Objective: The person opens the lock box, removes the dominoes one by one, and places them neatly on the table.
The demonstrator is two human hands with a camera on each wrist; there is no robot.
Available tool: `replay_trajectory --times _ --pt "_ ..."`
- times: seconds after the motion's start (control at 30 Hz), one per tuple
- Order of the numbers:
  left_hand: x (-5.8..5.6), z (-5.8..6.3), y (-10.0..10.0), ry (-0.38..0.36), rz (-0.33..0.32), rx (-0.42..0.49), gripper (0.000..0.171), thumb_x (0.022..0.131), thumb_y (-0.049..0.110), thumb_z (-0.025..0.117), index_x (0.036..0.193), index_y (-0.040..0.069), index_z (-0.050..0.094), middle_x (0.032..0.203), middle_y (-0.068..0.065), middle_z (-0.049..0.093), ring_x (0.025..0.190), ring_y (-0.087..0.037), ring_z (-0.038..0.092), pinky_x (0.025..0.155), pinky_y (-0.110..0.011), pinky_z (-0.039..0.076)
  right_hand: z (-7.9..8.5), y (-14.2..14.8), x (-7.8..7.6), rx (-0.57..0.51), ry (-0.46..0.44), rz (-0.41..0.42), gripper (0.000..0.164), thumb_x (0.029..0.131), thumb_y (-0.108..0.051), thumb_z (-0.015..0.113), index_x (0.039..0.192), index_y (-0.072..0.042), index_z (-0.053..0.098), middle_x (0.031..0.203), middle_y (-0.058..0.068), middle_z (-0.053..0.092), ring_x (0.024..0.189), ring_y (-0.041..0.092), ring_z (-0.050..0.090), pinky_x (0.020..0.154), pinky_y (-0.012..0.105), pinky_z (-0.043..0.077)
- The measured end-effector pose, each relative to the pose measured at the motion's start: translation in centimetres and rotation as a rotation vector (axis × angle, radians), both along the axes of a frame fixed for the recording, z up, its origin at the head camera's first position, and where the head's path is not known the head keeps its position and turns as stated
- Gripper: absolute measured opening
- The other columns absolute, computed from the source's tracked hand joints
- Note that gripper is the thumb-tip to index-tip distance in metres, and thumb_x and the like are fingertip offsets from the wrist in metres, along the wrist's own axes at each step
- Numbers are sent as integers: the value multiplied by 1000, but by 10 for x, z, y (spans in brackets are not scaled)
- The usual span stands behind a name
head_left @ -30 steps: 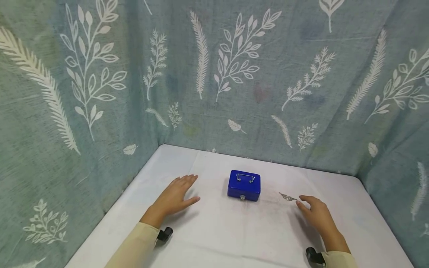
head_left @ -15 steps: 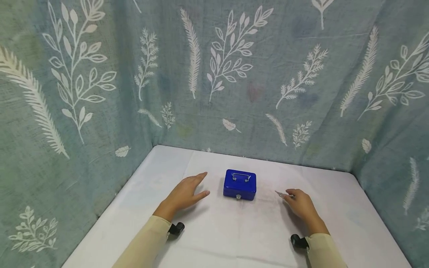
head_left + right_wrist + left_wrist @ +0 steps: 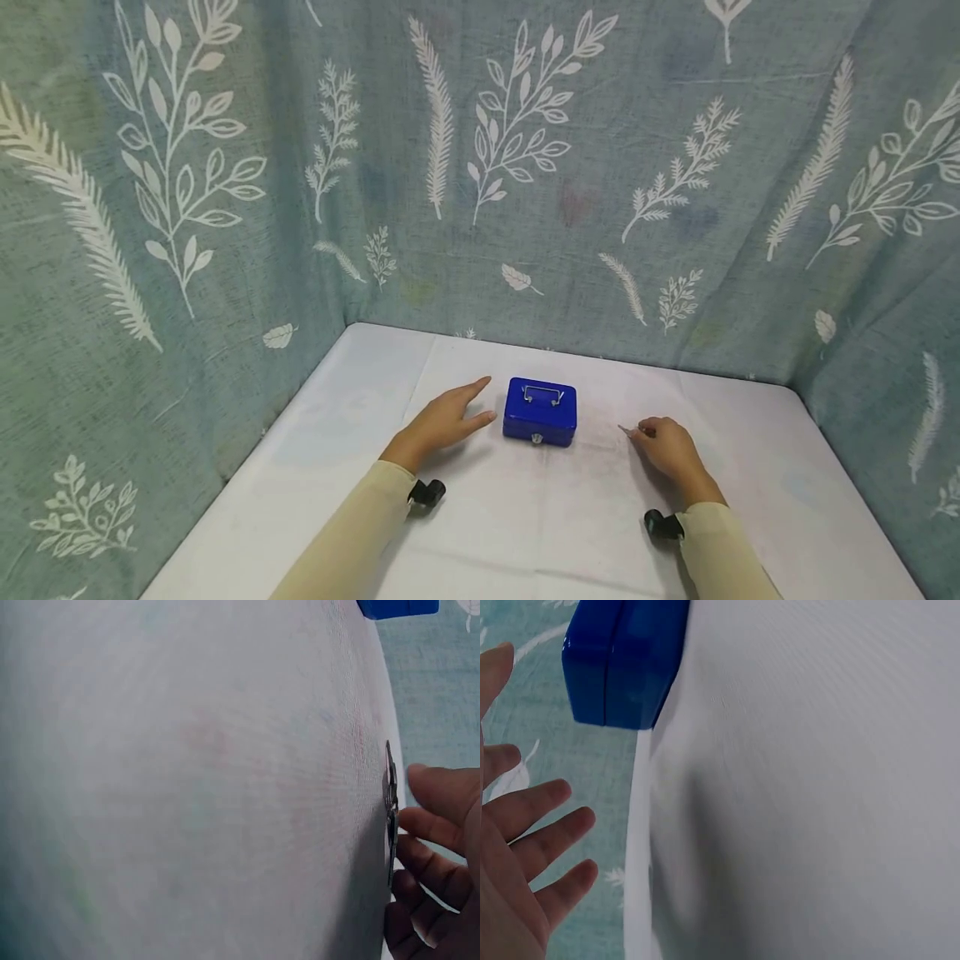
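A small blue cash box with a wire handle on its lid and a lock at the front stands closed on the white table. My left hand, fingers spread, is just left of the box and holds nothing; the box's side shows above those fingers in the left wrist view. To the right of the box, my right hand reaches down over small metal keys lying flat on the cloth. Its fingertips are right at the keys, the thumb slightly off them. From the head only one key tip shows.
A white cloth covers the table. A blue-green curtain with white leaf prints stands behind it and along both sides. Each wrist carries a black camera, one at the left sleeve and one at the right.
My left hand has moved right, closer to the box. The right hand has moved left over the keys, covering most of them, its fingers curling more. Box and keys stay in place.
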State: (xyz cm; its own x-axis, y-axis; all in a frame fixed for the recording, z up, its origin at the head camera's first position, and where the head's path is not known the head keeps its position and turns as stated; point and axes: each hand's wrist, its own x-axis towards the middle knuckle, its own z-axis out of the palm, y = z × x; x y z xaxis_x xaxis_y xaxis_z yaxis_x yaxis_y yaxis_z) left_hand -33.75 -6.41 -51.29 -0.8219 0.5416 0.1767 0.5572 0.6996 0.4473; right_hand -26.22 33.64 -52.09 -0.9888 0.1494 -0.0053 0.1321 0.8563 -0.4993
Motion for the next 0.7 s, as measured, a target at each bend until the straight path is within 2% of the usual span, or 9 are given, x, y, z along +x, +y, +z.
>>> replay_trajectory --times 0.17,0.3,0.4,0.6,0.7 --pt "-13 -4 16 -74 -16 69 75 93 64 45 156 29 24 151 2 39 132 -21 45 110 -44 34 4 2 -4 39 -29 -7 27 92 -22 66 101 3 69 94 13 62 88 31 60 79 49 49" --pt "-21 -7 26 -121 -33 141 76 93 64 46 156 26 26 149 -3 44 129 -22 48 107 -48 37 6 3 -7 61 -56 0 24 91 -21 67 97 2 69 91 11 63 85 28 59 77 47 49" --pt "-23 -10 30 -150 -37 190 77 93 62 48 155 23 26 147 -8 46 128 -25 50 106 -48 38 4 2 -6 51 -43 10 21 89 -20 69 94 1 68 88 10 62 82 27 59 75 47 49" --pt "-29 -20 36 -218 6 307 76 93 57 54 154 19 30 143 -8 50 120 -25 56 102 -47 43 3 2 -5 29 -43 1 19 88 -22 70 86 -4 67 80 5 59 72 22 54 66 41 47" --pt "-29 -24 39 -230 6 361 75 93 54 57 154 19 31 143 -9 50 119 -25 57 101 -47 43 3 1 -3 33 -35 1 18 88 -22 70 84 -5 66 77 3 59 70 20 53 64 40 47"
